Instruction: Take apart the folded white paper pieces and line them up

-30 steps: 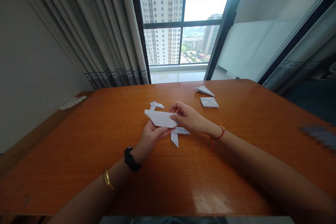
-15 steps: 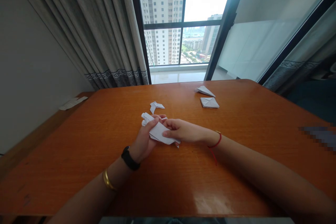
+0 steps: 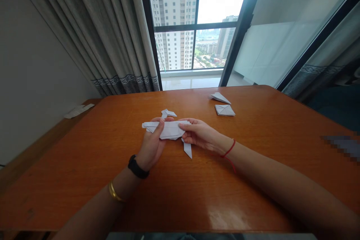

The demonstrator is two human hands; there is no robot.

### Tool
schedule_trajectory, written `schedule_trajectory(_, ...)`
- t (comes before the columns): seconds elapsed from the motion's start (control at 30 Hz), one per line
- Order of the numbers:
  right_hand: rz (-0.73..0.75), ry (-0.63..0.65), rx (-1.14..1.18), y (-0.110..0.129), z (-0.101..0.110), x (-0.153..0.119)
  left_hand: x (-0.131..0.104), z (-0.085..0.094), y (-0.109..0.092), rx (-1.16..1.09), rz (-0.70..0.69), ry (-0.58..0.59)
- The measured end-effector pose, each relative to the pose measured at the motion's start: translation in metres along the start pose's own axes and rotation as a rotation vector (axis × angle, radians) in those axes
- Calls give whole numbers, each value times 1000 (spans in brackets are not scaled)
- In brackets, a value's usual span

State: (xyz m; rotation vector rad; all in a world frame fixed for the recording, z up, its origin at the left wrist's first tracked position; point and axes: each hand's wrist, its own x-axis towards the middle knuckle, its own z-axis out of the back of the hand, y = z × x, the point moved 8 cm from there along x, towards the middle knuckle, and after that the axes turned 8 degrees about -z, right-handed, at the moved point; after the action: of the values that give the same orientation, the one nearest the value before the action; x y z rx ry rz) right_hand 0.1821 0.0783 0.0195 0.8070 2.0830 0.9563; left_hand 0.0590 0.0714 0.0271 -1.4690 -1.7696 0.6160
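Note:
A white folded-paper piece (image 3: 170,130) with several layers is held level above the table between both hands. My left hand (image 3: 152,140) is closed around its left half, thumb across the front and fingers behind. At the right end, my right hand (image 3: 198,133) pinches the paper between thumb and fingers. Below the right fingers a pointed white paper strip (image 3: 187,149) sticks down; I cannot tell whether it is joined to the held piece or lies on the table. Just beyond the hands rests a small angled folded paper (image 3: 169,113).
Toward the back right of the wooden table (image 3: 253,180) lie a pointed folded paper (image 3: 220,98) and a flat folded paper packet (image 3: 224,110). More white paper (image 3: 79,111) is at the far left, by the wall. A window (image 3: 194,26) stands behind the table.
The held paper has turned from a slant to nearly level. My right hand has shifted to its right end and slightly up, uncovering more of the pointed strip below.

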Motion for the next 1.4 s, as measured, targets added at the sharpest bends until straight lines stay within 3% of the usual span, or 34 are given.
schedule_trajectory(0.13,243,-194,-302,22,23,2,5,10,10,147,79,44)
schedule_trajectory(0.23,443,-325,-495,43,42,1,15,28,6,401,1,17)
schedule_trajectory(0.37,487,-363,-666,52,61,6,30,37,4,665,-92,70)
schedule_trajectory(0.43,474,-363,-746,51,68,8,38,33,7,776,-106,136)
schedule_trajectory(0.57,472,-445,-854,49,87,6,54,4,17,1019,-224,371)
schedule_trajectory(0.7,496,-524,-953,43,103,-3,62,-9,29,1059,-298,412)
schedule_trajectory(0.9,609,-562,-1093,40,92,-10,56,-3,29,1086,-371,436)
schedule_trajectory(1.1,658,-556,-1462,36,76,-7,52,0,25,1146,-408,468)
schedule_trajectory(1.4,635,-520,-1350,35,84,-8,51,-3,29,1053,-372,490)
